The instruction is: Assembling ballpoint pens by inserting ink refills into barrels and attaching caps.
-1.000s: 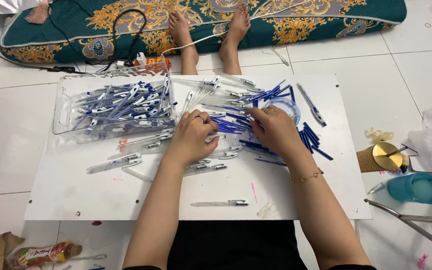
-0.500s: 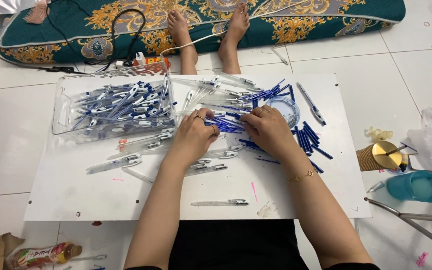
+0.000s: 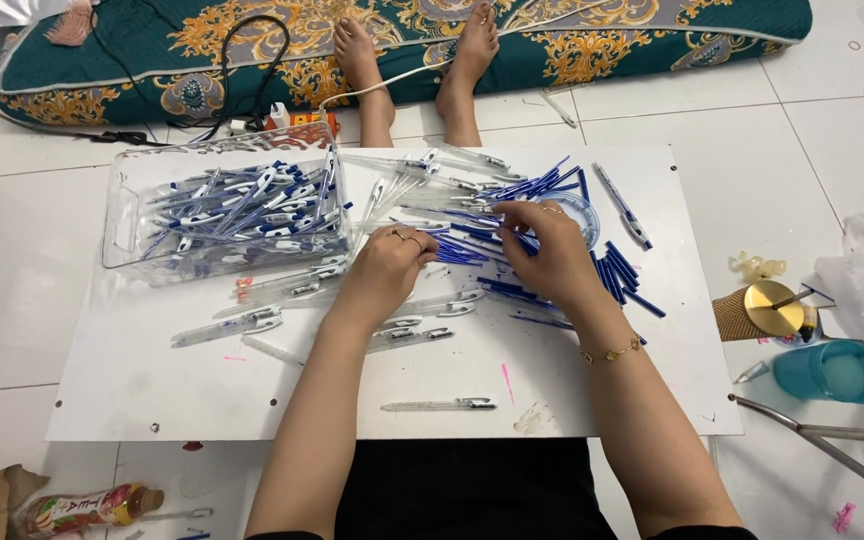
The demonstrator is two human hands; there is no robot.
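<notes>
My left hand [image 3: 384, 270] rests over the middle of a white board [image 3: 152, 380], its fingers closed near the clear pen barrels [image 3: 422, 330]; what it holds is hidden. My right hand [image 3: 550, 250] pinches a thin blue refill out of the pile of blue refills [image 3: 472, 240] just beside the left hand. More blue refills [image 3: 620, 275] lie right of my right wrist. A clear plastic tray [image 3: 127, 215] full of assembled blue-and-clear pens [image 3: 242, 210] stands at the board's far left.
Another person's bare feet [image 3: 417, 50] rest at the board's far edge, before a patterned green mattress [image 3: 652, 30]. A teal cup [image 3: 832, 370] and a gold-lidded cup [image 3: 762, 310] stand right. One loose pen [image 3: 442, 405] lies near me. A bottle [image 3: 82, 508] lies bottom left.
Both hands have shifted slightly away from me over the refill pile, and my right hand has lifted onto a blue refill.
</notes>
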